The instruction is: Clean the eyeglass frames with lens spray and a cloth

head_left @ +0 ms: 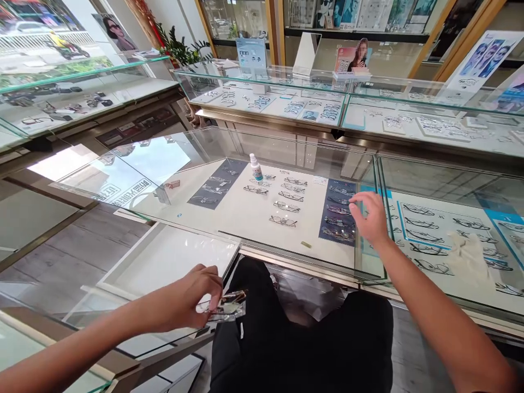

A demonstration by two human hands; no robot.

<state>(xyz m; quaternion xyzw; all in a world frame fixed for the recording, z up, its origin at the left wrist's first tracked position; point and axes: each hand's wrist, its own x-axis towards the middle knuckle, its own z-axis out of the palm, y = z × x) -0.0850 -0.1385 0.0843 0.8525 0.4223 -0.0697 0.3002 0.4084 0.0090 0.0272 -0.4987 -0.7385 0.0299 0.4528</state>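
My left hand (204, 292) is closed around a pair of eyeglasses (230, 310) beside my left thigh; clear wrapping seems to cover part of them. Above the glass counter top, my right hand (370, 215) hangs with thumb and fingers bent and a gap between them, holding nothing I can see. Beneath it lies a dark blue display strip (324, 218) with several eyeglasses on it. A small white spray bottle (256, 168) with bluish liquid stands on the counter. Several more frames (283, 221) rest in rows on the white base under the glass.
A beige cloth (470, 256) lies on the right-hand counter. The glass counter (286, 255) has its edge just beyond my knees. At left is a white drawer or tray (164, 262). More glass showcases (266, 103) with eyewear and advertising cards line the back.
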